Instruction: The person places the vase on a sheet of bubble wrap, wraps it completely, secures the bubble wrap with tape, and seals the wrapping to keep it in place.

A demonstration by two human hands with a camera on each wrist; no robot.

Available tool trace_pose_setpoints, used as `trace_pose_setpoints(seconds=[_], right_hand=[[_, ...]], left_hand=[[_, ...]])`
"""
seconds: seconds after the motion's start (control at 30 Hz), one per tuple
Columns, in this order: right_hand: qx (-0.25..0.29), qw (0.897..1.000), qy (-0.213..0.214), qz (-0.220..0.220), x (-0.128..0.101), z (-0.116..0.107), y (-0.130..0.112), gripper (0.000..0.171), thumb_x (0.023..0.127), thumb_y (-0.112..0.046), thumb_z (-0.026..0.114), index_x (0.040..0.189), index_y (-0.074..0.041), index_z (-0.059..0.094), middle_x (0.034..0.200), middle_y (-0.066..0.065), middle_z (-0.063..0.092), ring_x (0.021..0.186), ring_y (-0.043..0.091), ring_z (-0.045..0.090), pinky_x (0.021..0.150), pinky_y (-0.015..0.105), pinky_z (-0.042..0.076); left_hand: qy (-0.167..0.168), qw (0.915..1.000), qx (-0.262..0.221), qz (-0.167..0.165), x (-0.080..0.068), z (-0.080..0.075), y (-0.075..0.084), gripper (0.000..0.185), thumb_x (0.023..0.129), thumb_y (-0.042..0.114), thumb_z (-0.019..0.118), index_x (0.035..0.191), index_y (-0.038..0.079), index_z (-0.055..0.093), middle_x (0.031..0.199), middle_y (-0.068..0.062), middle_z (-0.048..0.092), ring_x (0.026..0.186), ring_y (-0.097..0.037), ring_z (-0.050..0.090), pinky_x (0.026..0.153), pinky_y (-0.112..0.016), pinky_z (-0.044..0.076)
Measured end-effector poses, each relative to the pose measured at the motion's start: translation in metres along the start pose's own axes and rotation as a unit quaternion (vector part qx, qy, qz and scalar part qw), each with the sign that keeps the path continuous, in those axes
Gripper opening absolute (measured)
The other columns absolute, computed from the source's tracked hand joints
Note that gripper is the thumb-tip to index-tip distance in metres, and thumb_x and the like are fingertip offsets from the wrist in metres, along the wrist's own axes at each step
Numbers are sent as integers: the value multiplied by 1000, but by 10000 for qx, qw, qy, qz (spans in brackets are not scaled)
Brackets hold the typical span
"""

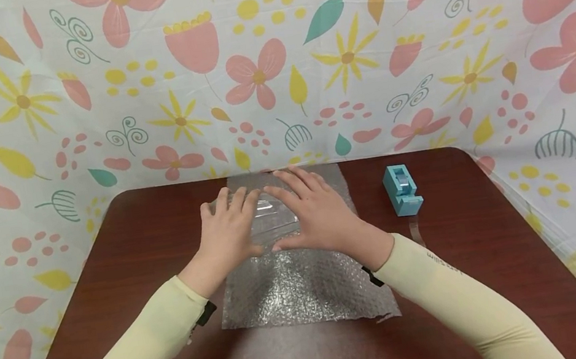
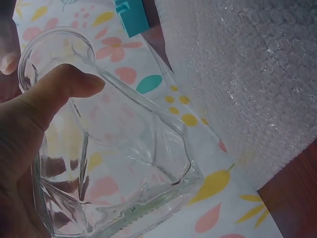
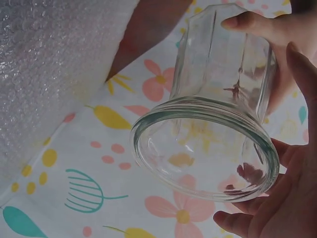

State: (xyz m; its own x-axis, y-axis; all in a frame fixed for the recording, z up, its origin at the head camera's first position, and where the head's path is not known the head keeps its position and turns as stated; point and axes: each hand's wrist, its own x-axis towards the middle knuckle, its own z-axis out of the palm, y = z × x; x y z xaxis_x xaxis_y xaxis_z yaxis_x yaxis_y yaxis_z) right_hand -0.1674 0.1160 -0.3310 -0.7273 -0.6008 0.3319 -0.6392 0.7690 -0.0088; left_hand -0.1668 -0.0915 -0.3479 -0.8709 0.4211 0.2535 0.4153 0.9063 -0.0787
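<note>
A clear glass jar (image 1: 273,216) with faceted sides and a wide round rim is between the two hands, over a sheet of bubble wrap (image 1: 305,292). My left hand (image 1: 225,229) holds it from the left; in the left wrist view the thumb (image 2: 74,82) bends over the faceted glass. At the other side is my right hand (image 1: 324,214), thumb and fingers spread apart. The right wrist view shows its fingers (image 3: 247,218) beside and behind the thick rim, the thumb away from the glass. From above, the hands cover both ends of the jar.
A light blue tape dispenser (image 1: 402,190) stands at the right of the dark wooden table (image 1: 479,262), a clear strip (image 1: 416,232) lying just in front of it. Behind the table's far edge hangs a flower-patterned cloth (image 1: 255,35). The bubble wrap reaches back to that edge.
</note>
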Motion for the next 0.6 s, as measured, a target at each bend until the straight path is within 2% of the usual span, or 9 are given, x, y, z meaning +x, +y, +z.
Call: trace_pose_setpoints(seconds=[0.3, 0.47, 0.6], right_hand=[[-516, 9965, -563, 341, -1, 6, -4, 101, 74, -69, 79, 154, -19, 45, 160, 13, 45, 147, 37, 44, 117, 62, 38], [-697, 9911, -968, 584, 0, 10, -6, 99, 75, -69, 78, 155, -20, 45, 157, 11, 49, 144, 34, 48, 119, 63, 37], [-773, 9847, -1371, 749, 0, 17, -6, 99, 77, -68, 77, 157, -21, 41, 155, 10, 51, 143, 33, 50, 121, 64, 33]], left_hand=[[-39, 9998, 205, 44, 1, 7, 3, 112, 60, 53, 96, 150, 11, 46, 151, -17, 54, 141, -47, 44, 102, -70, 45], [-191, 9993, 309, 40, 2, 12, 7, 112, 61, 54, 95, 151, 11, 45, 152, -17, 52, 143, -47, 43, 104, -69, 45], [-102, 9991, 383, 121, 2, 18, 11, 113, 58, 54, 97, 149, 10, 46, 150, -17, 53, 141, -46, 46, 103, -66, 47]])
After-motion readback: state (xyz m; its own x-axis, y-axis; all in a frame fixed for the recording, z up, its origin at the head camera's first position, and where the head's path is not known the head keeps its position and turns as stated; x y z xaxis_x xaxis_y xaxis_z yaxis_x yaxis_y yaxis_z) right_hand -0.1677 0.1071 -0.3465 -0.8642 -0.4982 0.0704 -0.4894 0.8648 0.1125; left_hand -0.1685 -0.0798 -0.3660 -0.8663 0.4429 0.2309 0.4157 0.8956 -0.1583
